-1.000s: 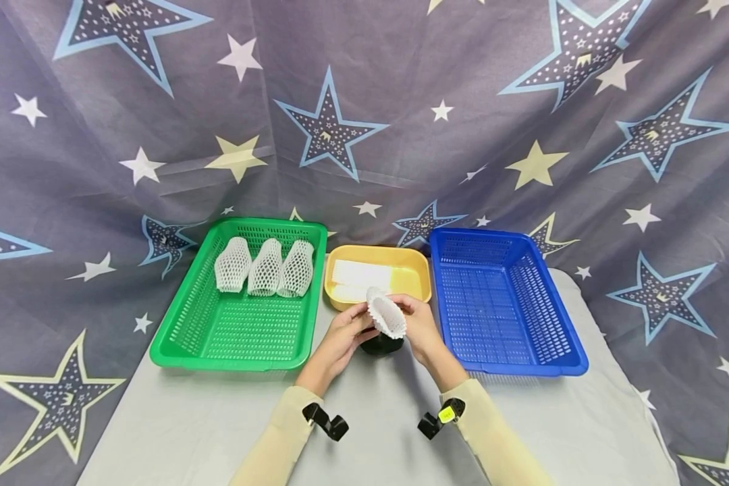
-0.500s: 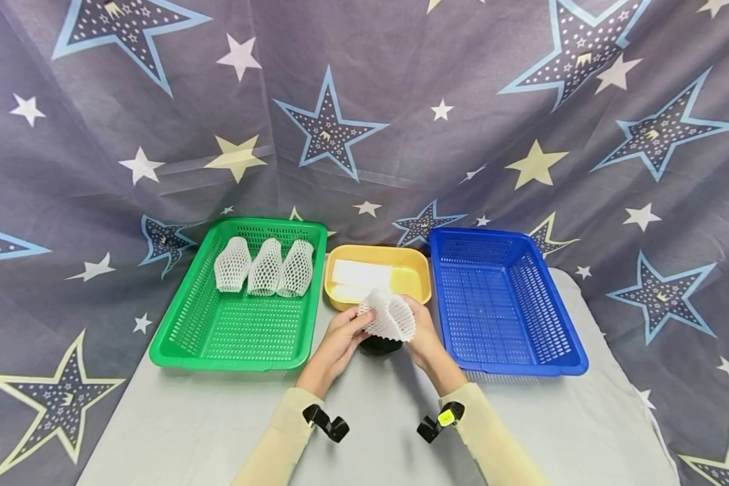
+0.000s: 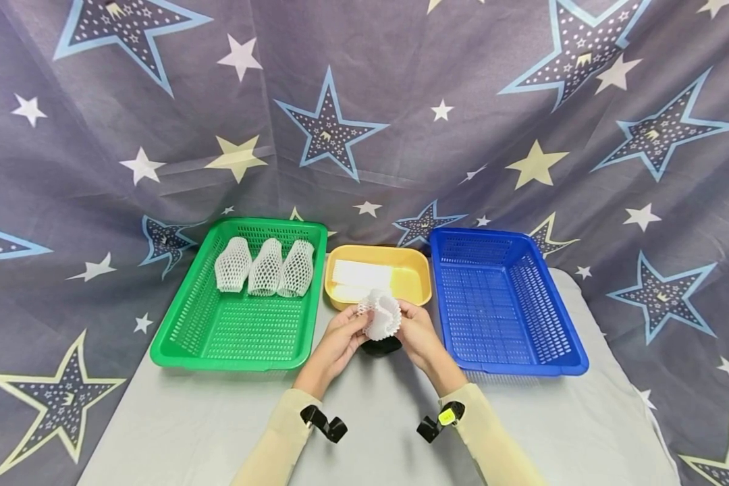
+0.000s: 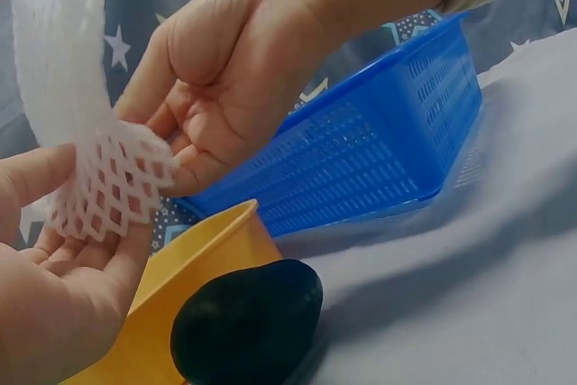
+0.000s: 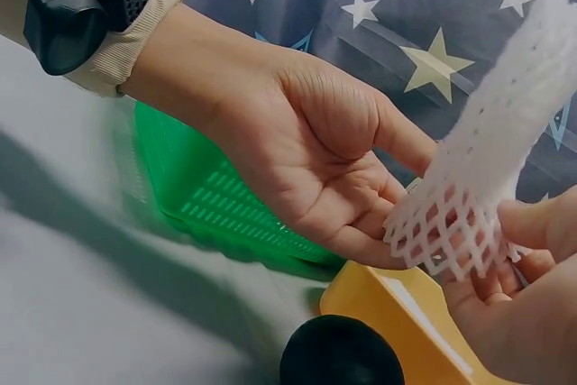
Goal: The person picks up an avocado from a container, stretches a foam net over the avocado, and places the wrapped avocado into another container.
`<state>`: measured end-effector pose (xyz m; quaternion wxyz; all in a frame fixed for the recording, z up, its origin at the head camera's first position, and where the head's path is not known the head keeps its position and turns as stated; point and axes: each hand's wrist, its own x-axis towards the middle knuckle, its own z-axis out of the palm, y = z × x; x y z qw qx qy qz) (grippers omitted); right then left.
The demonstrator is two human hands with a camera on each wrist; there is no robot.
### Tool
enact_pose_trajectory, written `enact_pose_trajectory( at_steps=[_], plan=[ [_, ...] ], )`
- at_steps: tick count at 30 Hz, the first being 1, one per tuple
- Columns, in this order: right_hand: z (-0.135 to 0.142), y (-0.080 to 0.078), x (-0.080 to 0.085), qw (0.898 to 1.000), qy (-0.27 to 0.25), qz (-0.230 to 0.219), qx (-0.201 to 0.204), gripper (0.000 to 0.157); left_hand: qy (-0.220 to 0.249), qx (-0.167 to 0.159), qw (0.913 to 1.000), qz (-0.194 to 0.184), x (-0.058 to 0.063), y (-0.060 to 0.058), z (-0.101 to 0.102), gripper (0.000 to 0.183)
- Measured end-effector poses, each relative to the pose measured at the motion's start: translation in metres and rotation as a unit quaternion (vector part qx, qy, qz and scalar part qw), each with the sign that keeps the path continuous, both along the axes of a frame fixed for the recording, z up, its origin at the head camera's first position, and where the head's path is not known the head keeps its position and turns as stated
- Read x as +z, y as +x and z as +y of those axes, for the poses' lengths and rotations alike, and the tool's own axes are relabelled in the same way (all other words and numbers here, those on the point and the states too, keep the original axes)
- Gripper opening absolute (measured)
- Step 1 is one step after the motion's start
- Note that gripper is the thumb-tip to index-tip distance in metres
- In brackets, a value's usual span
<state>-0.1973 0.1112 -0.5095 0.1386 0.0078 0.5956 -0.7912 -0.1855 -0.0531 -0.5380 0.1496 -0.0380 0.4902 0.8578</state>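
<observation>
A white foam net sleeve (image 3: pixel 380 316) is held between both hands, over the table's middle. My left hand (image 3: pixel 339 339) pinches its mesh edge, thumb on the outside, as the left wrist view shows. Across from it, my right hand (image 3: pixel 419 332) holds the opposite side of the same edge with its fingertips. Beneath the sleeve lies a dark green, avocado-shaped fruit (image 4: pixel 248 322), mostly covered by the sleeve and hands in the head view. It rests on the table by the yellow tub (image 3: pixel 408 260), and neither hand touches it.
On the left, a green basket (image 3: pixel 249 337) has three net-wrapped pieces (image 3: pixel 264 268) along its back. A blue basket (image 3: pixel 476 331) stands on the right. White flat sleeves (image 3: pixel 361 273) lie in the yellow tub. Behind hangs a star-patterned curtain (image 3: pixel 364 135).
The sleeve's open end was first tilted to the lower right, then spread wide toward the right. Now it is narrower and faces me. Both hands stay in nearly the same place.
</observation>
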Motion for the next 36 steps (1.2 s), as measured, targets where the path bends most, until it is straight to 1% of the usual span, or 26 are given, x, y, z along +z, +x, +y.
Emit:
enact_pose_trajectory(
  at_steps=[5, 10, 13, 17, 21, 23, 26, 29, 31, 33, 36],
  plan=[
    [0.000, 0.000, -0.002, 1.000, -0.008, -0.001, -0.001, 0.028, 0.006, -0.004, 1.0000, -0.002, 0.000, 0.000, 0.000, 0.042],
    [0.000, 0.000, -0.002, 1.000, -0.016, -0.002, -0.009, 0.034, -0.004, 0.007, 0.9999, -0.007, -0.001, 0.000, 0.000, 0.037],
    [0.000, -0.001, -0.002, 1.000, -0.016, -0.005, -0.022, 0.031, -0.010, 0.034, 0.9993, -0.011, -0.002, 0.000, 0.001, 0.031],
    [0.000, -0.003, -0.003, 0.998, -0.012, -0.011, -0.053, 0.024, -0.015, 0.079, 0.9967, -0.013, -0.002, 0.001, 0.003, 0.027],
    [-0.001, -0.005, -0.004, 0.997, 0.004, -0.007, -0.078, 0.017, -0.016, 0.114, 0.9933, -0.014, -0.004, 0.002, 0.003, 0.023],
    [-0.002, -0.006, -0.006, 0.996, 0.023, -0.004, -0.086, 0.012, -0.019, 0.127, 0.9915, -0.021, -0.006, 0.002, 0.003, 0.021],
    [-0.005, -0.008, -0.010, 0.993, 0.065, 0.006, -0.099, 0.006, -0.029, 0.142, 0.9886, -0.041, -0.011, 0.003, 0.003, 0.020],
    [-0.008, -0.009, -0.012, 0.988, 0.106, 0.029, -0.113, 0.014, -0.044, 0.154, 0.9851, -0.063, -0.017, 0.005, 0.003, 0.020],
    [-0.010, -0.006, -0.006, 0.983, 0.136, 0.042, -0.119, 0.018, -0.050, 0.159, 0.9834, -0.071, -0.022, 0.007, 0.004, 0.025],
    [-0.012, -0.006, -0.006, 0.977, 0.163, 0.057, -0.124, 0.018, -0.054, 0.164, 0.9822, -0.075, -0.025, 0.009, 0.004, 0.032],
    [-0.016, -0.006, -0.008, 0.966, 0.211, 0.072, -0.129, 0.014, -0.065, 0.169, 0.9798, -0.086, -0.031, 0.012, 0.004, 0.043]
  ],
)
